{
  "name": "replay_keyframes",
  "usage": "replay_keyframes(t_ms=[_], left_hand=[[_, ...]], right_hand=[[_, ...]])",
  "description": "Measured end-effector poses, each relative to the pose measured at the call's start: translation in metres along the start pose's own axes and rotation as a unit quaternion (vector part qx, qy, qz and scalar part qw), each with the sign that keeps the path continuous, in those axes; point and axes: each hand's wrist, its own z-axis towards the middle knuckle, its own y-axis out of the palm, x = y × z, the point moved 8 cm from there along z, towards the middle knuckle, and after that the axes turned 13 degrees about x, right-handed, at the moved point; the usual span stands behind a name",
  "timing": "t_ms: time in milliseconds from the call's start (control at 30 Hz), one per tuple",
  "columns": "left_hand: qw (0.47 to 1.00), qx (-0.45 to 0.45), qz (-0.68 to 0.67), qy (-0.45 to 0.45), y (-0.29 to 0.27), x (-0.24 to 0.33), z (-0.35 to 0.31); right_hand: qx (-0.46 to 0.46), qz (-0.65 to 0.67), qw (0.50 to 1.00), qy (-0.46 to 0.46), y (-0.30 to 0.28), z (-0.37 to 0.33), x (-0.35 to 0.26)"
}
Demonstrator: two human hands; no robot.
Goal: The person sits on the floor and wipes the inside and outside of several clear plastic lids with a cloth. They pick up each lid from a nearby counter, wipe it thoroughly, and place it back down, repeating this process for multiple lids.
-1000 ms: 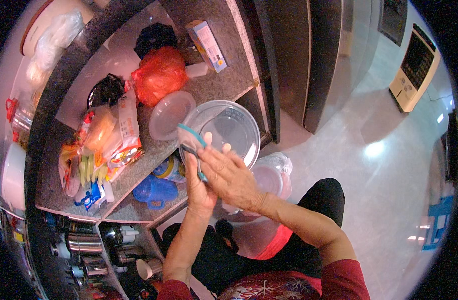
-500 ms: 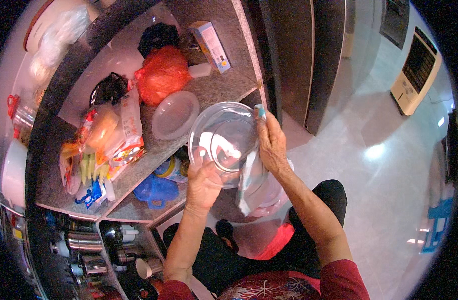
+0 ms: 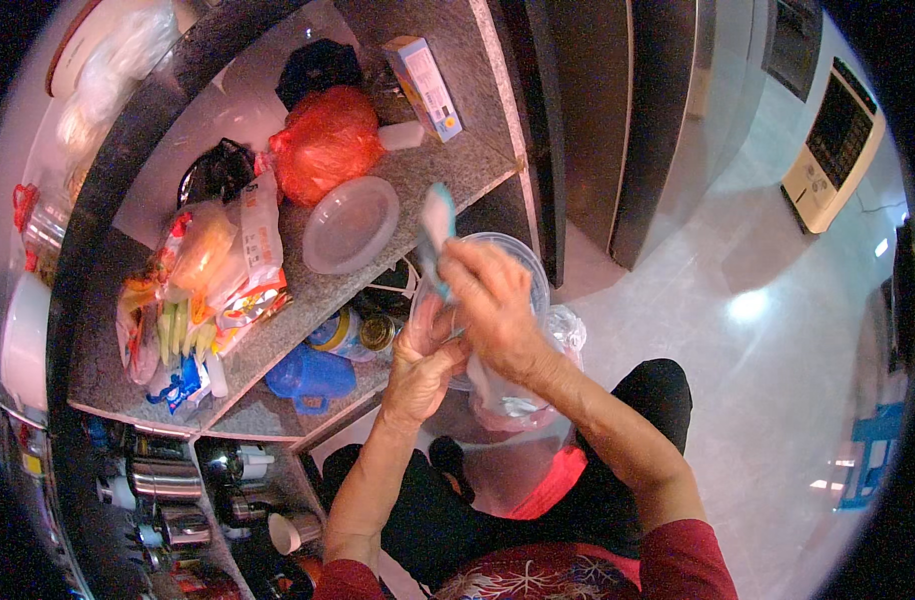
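A clear round plastic bowl [image 3: 534, 268] is tilted in front of me above the counter's edge. My left hand [image 3: 420, 378] is closed on its near left side. Across the bowl, my right hand [image 3: 500, 318] grips a white and teal cloth [image 3: 438, 218], whose upper end sticks up past the fingers and is a little blurred. Much of the bowl is hidden behind my right hand. A translucent round plastic lid [image 3: 351, 226] lies on the grey counter just beyond the bowl.
The counter [image 3: 458, 165] holds a red plastic bag [image 3: 328, 147], packaged food [image 3: 210, 255] and a small box [image 3: 424, 88]. A blue container [image 3: 311, 379] and cans stand on the shelf below. A clear bag [image 3: 566, 335] hangs near my knees. An air cooler [image 3: 833, 145] stands on the floor.
My right hand has moved left with the cloth, from the bowl's right rim across to its left side. The bowl has shifted slightly right and tilted.
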Motion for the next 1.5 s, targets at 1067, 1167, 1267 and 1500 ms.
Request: replay_keyframes(t_ms=[1067, 1167, 1267, 1500], left_hand=[[0.974, -0.06, 0.217, 0.005, 0.007, 0.015, -0.004], [0.992, -0.013, 0.124, 0.002, 0.003, 0.0, 0.0], [0.997, -0.002, 0.082, -0.015, -0.006, -0.014, 0.006], [1.0, 0.003, 0.004, -0.01, 0.003, -0.006, 0.003]], right_hand=[[-0.088, 0.026, 0.986, -0.141, -0.022, -0.004, -0.019], [-0.055, 0.024, 0.991, -0.122, -0.02, 0.0, -0.01], [0.02, -0.044, 0.997, -0.052, -0.021, 0.005, 0.009], [0.119, -0.089, 0.973, 0.175, -0.026, -0.018, 0.074]])
